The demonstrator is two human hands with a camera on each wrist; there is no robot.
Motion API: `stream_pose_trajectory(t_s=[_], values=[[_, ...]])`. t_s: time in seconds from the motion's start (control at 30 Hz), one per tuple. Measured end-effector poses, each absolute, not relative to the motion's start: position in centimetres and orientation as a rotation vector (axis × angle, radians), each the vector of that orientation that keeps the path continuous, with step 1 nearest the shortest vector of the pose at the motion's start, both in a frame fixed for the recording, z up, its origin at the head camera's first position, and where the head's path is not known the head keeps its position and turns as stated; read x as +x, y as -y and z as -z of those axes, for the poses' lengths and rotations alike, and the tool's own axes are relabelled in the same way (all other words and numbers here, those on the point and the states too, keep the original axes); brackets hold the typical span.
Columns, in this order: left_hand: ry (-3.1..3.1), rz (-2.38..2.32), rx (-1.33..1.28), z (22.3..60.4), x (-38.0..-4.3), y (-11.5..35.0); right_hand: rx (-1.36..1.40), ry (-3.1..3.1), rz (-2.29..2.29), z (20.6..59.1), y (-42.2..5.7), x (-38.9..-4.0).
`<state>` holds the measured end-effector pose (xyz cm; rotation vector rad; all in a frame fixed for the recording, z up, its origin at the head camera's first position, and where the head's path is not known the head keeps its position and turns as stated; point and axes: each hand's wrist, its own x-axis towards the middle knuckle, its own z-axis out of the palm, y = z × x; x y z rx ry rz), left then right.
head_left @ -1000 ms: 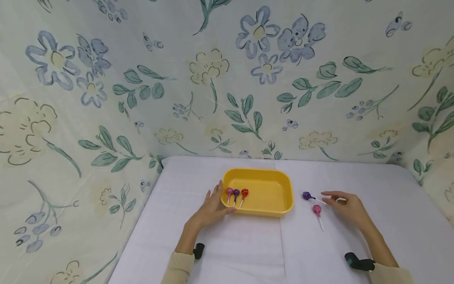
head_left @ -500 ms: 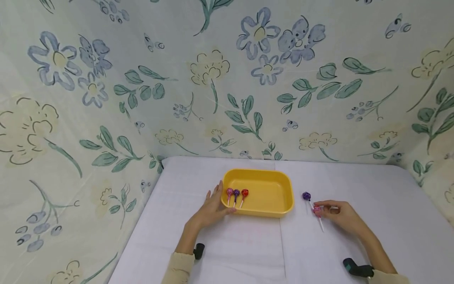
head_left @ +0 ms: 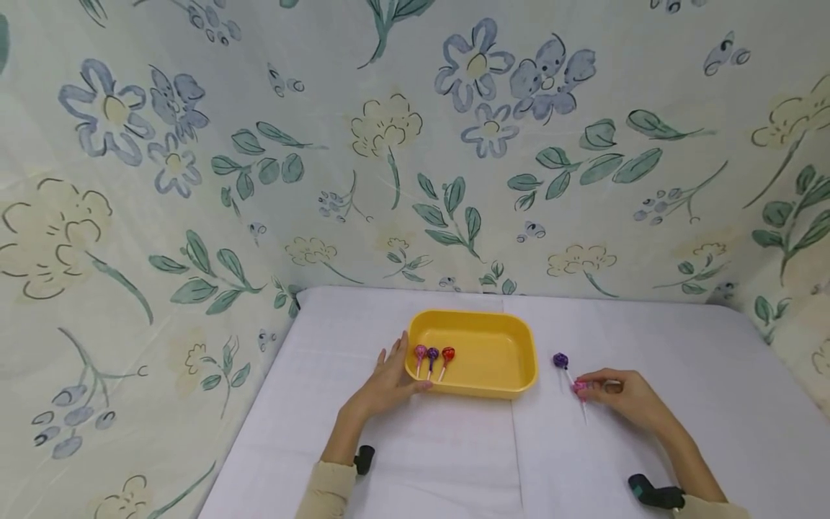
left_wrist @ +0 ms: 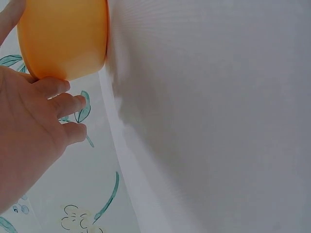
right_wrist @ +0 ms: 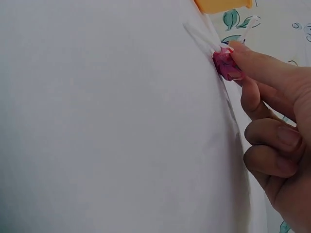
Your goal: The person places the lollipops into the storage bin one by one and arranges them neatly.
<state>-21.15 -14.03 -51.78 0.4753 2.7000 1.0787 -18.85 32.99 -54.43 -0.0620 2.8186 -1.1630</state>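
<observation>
The left hand (head_left: 385,382) grips the near left corner of a yellow tray (head_left: 480,392), thumb at the front rim and fingers along the left side. Inside the tray's left part lie a pink lollipop (head_left: 421,352), a purple lollipop (head_left: 432,354) and a red lollipop (head_left: 448,354), side by side. Right of the tray, the right hand (head_left: 625,396) pinches another pink lollipop (right_wrist: 227,64) by its wrapped head between thumb and forefinger. A second purple lollipop (head_left: 560,360) has its stick running to those fingertips; whether they hold it too, I cannot tell.
A white cloth (head_left: 454,454) covers the table. Behind and at the left hangs a cream fabric with flowers and leaves (head_left: 389,137). Each wrist wears a dark camera mount, such as the right one (head_left: 655,492).
The right hand has moved left and nearer, from the purple lollipop's stick to the pink lollipop's head. The purple lollipop's stick has swung toward the pink one. The left hand stays at the tray.
</observation>
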Motion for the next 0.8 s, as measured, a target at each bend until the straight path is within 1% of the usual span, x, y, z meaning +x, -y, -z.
stream_pose_trajectory(t_s=[0.17, 0.3, 0.53, 0.8], values=[[-2.699, -1.073, 0.467, 51.8, -21.2, 13.9, 0.056, -2.878, 1.147, 53.3, -33.9, -19.3], [-2.704, -1.066, 0.467, 51.9, -21.2, 13.9, 0.046, -2.919, 1.277, 51.5, -33.0, -19.9], [-2.704, -1.063, 0.468, 52.0, -21.2, 14.2, -0.077, -2.93, 1.429, 49.1, -26.5, -22.3], [-2.701, -1.066, 0.473, 51.9, -21.3, 14.1, -0.226, -2.8, 1.432, 48.2, -18.8, -25.7]])
